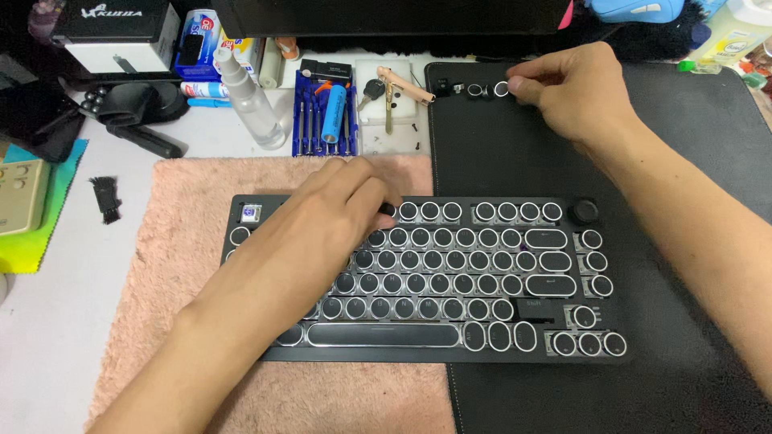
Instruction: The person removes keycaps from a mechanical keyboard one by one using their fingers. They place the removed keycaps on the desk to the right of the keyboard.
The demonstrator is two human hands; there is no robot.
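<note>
A black keyboard (482, 321) with round, silver-rimmed keycaps lies across a pink towel (185, 241) and a black desk mat (683, 241). My left hand (322, 225) rests on its upper left rows, fingertips pressing a round black keycap (388, 209) into the top row. A bare switch (251, 213) shows at the top left corner. My right hand (567, 88) reaches to the mat's far edge, fingers pinching a loose round keycap (502, 88). Two more loose keycaps (476, 90) lie beside it.
A blue screwdriver case (326, 120) holding a blue battery, a clear spray bottle (249, 100), keys on a white box (384, 100), a small black brush (106, 199) and black boxes stand along the back. A yellow-green cloth (32, 249) lies at the left.
</note>
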